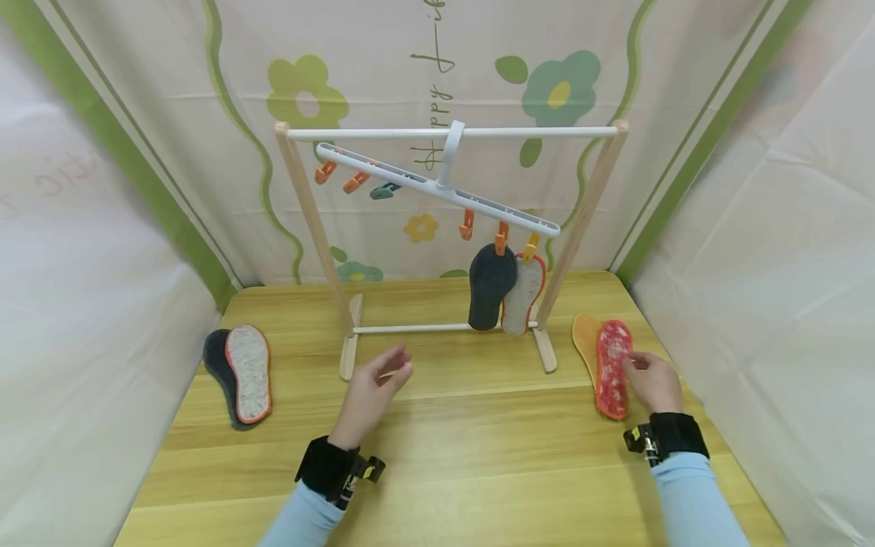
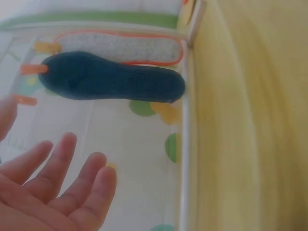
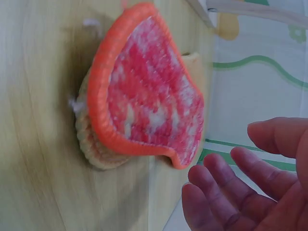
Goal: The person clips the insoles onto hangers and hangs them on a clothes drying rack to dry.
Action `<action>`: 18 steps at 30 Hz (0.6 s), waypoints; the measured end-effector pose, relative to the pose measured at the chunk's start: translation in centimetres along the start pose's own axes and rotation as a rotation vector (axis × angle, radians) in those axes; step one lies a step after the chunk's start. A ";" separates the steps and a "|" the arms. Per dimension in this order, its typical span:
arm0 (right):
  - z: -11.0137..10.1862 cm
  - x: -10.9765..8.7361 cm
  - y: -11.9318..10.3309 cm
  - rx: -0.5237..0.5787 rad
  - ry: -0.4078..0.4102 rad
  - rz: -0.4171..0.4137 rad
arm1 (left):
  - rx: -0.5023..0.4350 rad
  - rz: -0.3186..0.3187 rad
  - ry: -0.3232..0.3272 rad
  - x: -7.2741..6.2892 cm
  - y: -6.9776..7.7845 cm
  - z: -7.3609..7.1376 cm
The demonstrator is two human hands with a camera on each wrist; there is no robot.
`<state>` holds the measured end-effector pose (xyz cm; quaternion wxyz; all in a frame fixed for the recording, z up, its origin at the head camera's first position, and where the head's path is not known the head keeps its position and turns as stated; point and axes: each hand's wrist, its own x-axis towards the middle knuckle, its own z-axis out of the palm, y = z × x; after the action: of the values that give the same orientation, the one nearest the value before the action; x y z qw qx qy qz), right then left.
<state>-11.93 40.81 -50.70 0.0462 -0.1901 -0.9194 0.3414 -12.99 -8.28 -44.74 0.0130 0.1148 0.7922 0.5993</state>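
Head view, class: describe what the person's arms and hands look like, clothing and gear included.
The left sleeve and right sleeve are light blue. A wide black left wristband and matching right wristband each carry a small black device with a yellow mark. The left hand and right hand are gloveless.

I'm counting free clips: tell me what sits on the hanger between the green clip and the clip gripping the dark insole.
In the head view, the hook joins the bar there, and one orange clip hangs holding nothing.
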 end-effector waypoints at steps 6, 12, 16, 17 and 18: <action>0.2 0.7 0.0 -0.050 -0.042 0.029 | 0.008 -0.032 -0.003 -1.5 -1.5 -0.2; 0.3 1.9 0.1 -0.110 -0.137 0.081 | 0.071 -0.095 0.003 -2.7 -2.8 -0.6; 0.4 2.8 -0.2 -0.168 -0.191 0.120 | 0.222 -0.060 -0.009 -3.2 -3.4 -1.0; 0.5 2.9 -0.3 -0.185 -0.194 0.120 | 0.260 -0.052 -0.008 -3.3 -3.5 -1.1; 0.5 3.1 -0.4 -0.202 -0.194 0.117 | 0.293 -0.048 -0.008 -3.4 -3.6 -1.1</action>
<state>-15.00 41.39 -50.96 -0.0820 -0.2129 -0.9366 0.2661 -10.47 -10.95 -48.24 0.0134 0.0988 0.8736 0.4763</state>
